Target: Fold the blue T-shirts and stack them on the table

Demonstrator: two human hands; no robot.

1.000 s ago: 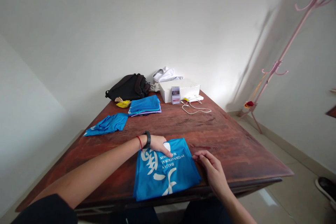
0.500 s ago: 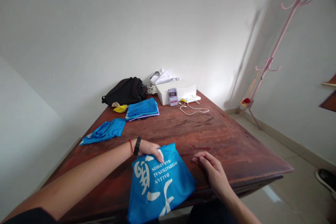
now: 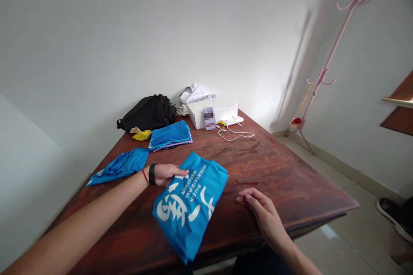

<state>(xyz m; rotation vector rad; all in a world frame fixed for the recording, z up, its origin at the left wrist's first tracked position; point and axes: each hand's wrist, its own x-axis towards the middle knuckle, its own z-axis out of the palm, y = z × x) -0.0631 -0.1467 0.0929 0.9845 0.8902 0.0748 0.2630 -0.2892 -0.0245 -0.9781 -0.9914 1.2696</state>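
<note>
My left hand (image 3: 166,175) is closed on the top left edge of a folded blue T-shirt (image 3: 200,193), thumb on the upper face. White lettering on it reads "Dalian International Marathon", beside large brush-style characters. The T-shirt is held tilted over the near part of the wooden table (image 3: 274,159). To its right, apart from it, my right hand (image 3: 258,204) rests by the table's near edge, fingers curled in with nothing visible in them. A crumpled blue cloth (image 3: 121,165) lies beyond my left forearm, and behind it sits a stack of folded blue cloths (image 3: 171,134).
At the back are a black bag (image 3: 146,111), a yellow item (image 3: 142,135), a white box (image 3: 213,107) with a white bag (image 3: 195,93) behind it, and a white cable (image 3: 237,136). A pink coat stand (image 3: 335,47) stands on the floor at right.
My left hand has moved left and slightly up with the folded T-shirt, which has turned and lifted away from the near edge. My right hand stays in nearly the same place.
</note>
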